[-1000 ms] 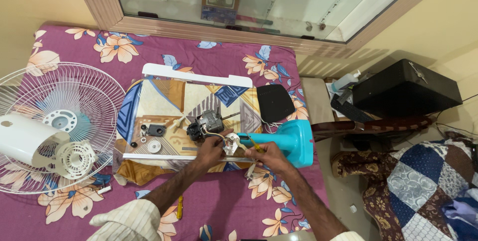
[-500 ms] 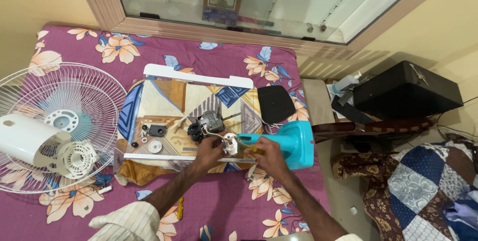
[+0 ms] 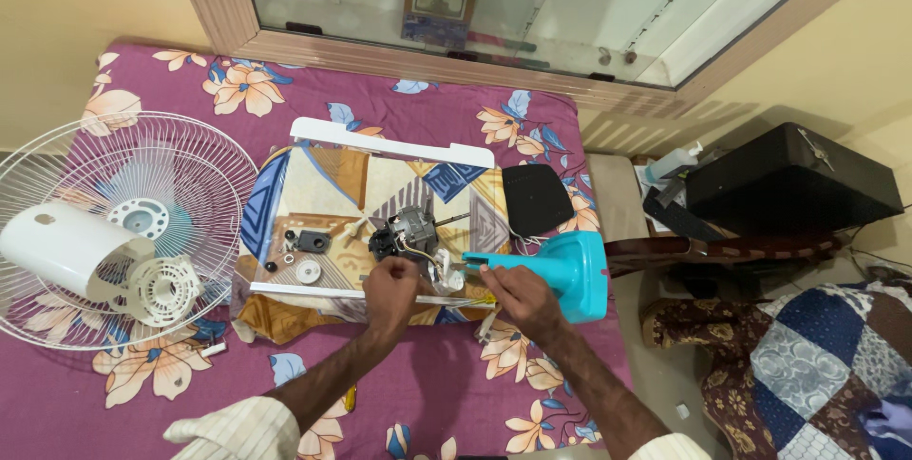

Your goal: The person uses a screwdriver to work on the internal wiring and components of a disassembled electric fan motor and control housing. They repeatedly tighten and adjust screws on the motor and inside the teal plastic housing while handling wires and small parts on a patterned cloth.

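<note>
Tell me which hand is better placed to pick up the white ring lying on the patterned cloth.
Left. The left hand lies closer to the white ring, which sits to its left; the right hand rests by the turquoise fan stand, farther away.

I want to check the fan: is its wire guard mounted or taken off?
Taken off. The white wire guard lies flat on the floral cloth, apart from the motor near the left hand.

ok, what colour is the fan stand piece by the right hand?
Turquoise blue; the fan stand piece shows clearly in the head view, next to the right hand.
</note>
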